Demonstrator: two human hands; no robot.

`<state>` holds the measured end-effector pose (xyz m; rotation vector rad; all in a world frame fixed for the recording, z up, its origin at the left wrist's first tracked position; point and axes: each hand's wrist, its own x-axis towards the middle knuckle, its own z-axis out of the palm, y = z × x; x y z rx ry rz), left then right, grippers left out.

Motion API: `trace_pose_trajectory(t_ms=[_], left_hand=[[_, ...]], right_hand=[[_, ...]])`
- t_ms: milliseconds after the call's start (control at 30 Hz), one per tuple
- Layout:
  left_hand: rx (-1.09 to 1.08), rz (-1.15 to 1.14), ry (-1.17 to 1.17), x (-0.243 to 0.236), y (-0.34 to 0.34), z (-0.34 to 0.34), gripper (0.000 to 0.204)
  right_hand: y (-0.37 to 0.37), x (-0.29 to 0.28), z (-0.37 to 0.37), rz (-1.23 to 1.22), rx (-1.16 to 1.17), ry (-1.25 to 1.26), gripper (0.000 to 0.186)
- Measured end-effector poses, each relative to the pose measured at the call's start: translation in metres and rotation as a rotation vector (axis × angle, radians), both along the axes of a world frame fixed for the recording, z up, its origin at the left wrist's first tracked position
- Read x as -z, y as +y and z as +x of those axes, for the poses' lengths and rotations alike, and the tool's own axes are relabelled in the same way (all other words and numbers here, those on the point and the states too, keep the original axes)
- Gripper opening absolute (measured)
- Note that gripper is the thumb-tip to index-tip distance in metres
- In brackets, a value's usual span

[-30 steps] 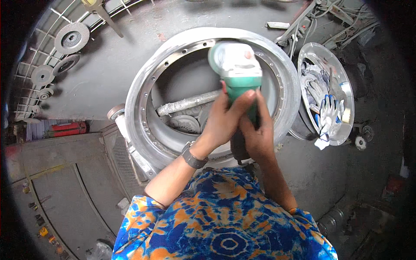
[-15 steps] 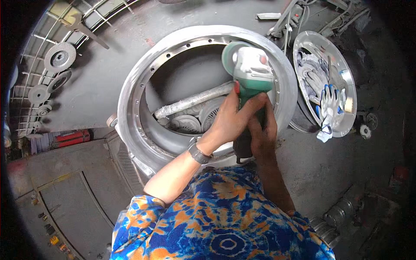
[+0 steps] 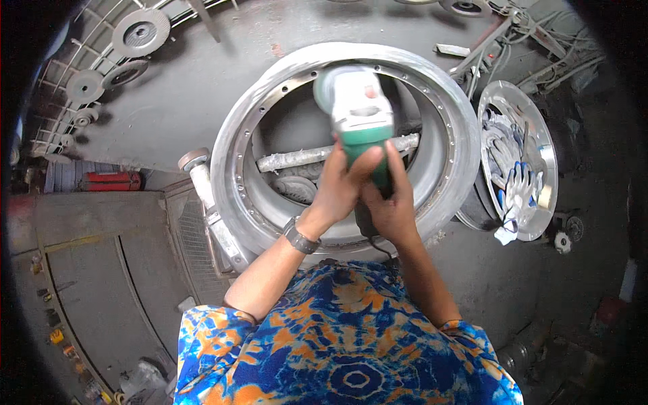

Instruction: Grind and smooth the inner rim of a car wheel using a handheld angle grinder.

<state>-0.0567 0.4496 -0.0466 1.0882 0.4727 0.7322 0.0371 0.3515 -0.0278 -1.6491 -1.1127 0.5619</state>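
Both my hands are closed around a green and white angle grinder (image 3: 364, 111), held over the far part of a big metal wheel rim (image 3: 466, 142). My left hand (image 3: 341, 179) grips the body from the left, just behind the white head. From the right, my right hand (image 3: 391, 206) wraps the handle a little nearer to me. The grinder's disc is at the far left of its head, blurred, close to the rim's far edge; whether it touches cannot be made out. A pale rough bar (image 3: 290, 159) crosses inside the rim, beneath the grinder.
Right of the rim leans a shiny metal dish (image 3: 550, 152) holding several gloves (image 3: 518, 185). Grinding discs (image 3: 140, 32) hang on a wire rack at the far left. Another power tool (image 3: 219, 229) lies against the rim's left side. Cables (image 3: 513, 47) tangle at the far right.
The view has shifted, so the rim appears further right. The grinder has moved left across the rim's far edge, its head now pointing more straight away from me. Both hands keep their grip.
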Motion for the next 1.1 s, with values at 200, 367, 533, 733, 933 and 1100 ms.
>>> trace_pose_trajectory(t_ms=[200, 367, 533, 733, 933, 1100], left_hand=[[-0.188, 0.099, 0.015, 0.021, -0.012, -0.031, 0.060], [-0.095, 0.128, -0.004, 0.011, -0.004, -0.012, 0.058], [0.148, -0.026, -0.032, 0.001, 0.001, 0.021, 0.046], [0.238, 0.112, -0.148, -0.004, 0.013, 0.023, 0.043], [0.008, -0.074, -0.136, 0.033, -0.002, -0.021, 0.044], [-0.145, -0.077, -0.164, 0.061, -0.018, -0.035, 0.042]], right_hand=[[0.021, -0.010, 0.001, -0.066, -0.252, -0.097, 0.086], [0.011, -0.011, 0.013, -0.123, -0.223, -0.077, 0.085], [-0.008, -0.015, 0.012, -0.080, 0.057, 0.179, 0.080], [-0.009, -0.001, 0.007, 0.003, 0.176, -0.038, 0.075], [0.013, -0.011, -0.003, -0.130, -0.149, -0.066, 0.082], [0.023, -0.010, 0.000, -0.145, -0.341, -0.166, 0.082]])
